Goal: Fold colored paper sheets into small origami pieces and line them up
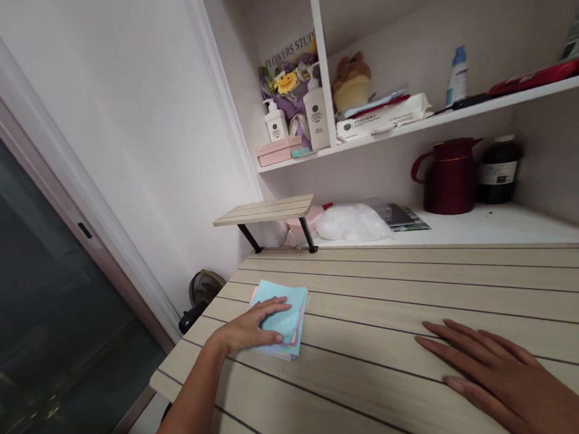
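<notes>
A small stack of coloured paper squares (284, 311), light blue on top with pink edges showing below, lies near the left end of a pale wooden slatted table (386, 303). My left hand (252, 325) rests on the stack, fingers curled over its left side and near edge. My right hand (492, 371) lies flat on the table at the lower right, palm down, fingers spread and pointing left, with nothing in it.
A small wooden riser (265, 211) stands at the table's back left. Behind it a white counter holds a white plastic bag (353, 223), a dark red jug (449, 176) and a dark jar (499, 168). The shelf above carries pump bottles (315, 113) and boxes. A glass sliding door (33, 277) is at left.
</notes>
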{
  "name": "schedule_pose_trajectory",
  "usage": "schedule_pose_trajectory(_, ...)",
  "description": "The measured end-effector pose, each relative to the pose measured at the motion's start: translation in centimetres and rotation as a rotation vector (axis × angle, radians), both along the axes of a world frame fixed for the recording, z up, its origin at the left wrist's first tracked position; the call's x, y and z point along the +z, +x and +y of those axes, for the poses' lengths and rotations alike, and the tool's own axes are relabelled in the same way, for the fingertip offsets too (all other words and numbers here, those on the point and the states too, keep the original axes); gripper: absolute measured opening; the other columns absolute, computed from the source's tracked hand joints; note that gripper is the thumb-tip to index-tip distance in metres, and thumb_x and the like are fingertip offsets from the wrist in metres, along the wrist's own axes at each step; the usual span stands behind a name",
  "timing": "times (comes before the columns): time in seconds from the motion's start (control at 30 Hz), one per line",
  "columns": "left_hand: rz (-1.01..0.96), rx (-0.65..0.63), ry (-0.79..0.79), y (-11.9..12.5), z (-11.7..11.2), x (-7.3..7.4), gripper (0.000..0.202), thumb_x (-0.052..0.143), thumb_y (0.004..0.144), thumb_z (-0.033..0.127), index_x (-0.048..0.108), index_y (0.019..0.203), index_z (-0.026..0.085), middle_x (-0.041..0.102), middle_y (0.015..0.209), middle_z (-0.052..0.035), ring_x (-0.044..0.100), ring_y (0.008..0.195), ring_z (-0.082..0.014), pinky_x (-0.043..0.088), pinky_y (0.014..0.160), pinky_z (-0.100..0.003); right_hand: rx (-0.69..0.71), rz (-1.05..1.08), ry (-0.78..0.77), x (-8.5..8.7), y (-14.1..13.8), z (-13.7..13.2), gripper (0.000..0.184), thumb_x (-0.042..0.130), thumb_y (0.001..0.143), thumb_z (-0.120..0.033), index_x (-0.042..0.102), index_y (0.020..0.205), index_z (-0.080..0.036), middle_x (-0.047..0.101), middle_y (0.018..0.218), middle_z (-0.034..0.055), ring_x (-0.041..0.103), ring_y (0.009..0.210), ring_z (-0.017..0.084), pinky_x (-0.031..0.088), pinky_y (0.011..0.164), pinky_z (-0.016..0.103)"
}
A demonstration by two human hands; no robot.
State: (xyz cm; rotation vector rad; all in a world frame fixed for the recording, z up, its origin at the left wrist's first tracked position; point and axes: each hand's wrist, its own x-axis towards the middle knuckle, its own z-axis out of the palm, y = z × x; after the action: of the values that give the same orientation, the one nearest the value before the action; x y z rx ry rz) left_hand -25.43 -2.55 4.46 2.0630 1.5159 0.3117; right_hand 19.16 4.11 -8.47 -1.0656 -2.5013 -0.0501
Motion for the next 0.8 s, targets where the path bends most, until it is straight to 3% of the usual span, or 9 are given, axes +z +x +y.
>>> schedule_pose_trajectory(0.2,0.027,0.002,0.005,0.3,-0.29,0.0,0.081,0.075,0.067,0.053,0.043,0.139,0.034,0.027,0.155,-0.004,0.018,0.143,-0.0299,0.013,0.116,-0.046,0.003,-0.002,-0.027,-0.09,0.1,-0.15,0.058,0.05,0.086,-0.058,0.031,0.14,-0.052,0.039,0.147,-0.0101,0.038,0.134,0.035,0.036,0.103,0.058)
schedule_pose_trajectory(0.8,-0.09,0.034,0.034,0.13,-0.56,-0.42,0.064,0.071,0.075,0.047,0.05,0.133,0.034,0.032,0.153,-0.0027,0.024,0.142,-0.0257,0.018,0.116,-0.042,-0.004,-0.011,-0.03,0.04,0.11,-0.17,0.057,0.049,0.086,-0.059,0.031,0.14,-0.052,0.039,0.147,-0.0102,0.038,0.134,0.035,0.037,0.104,0.059)
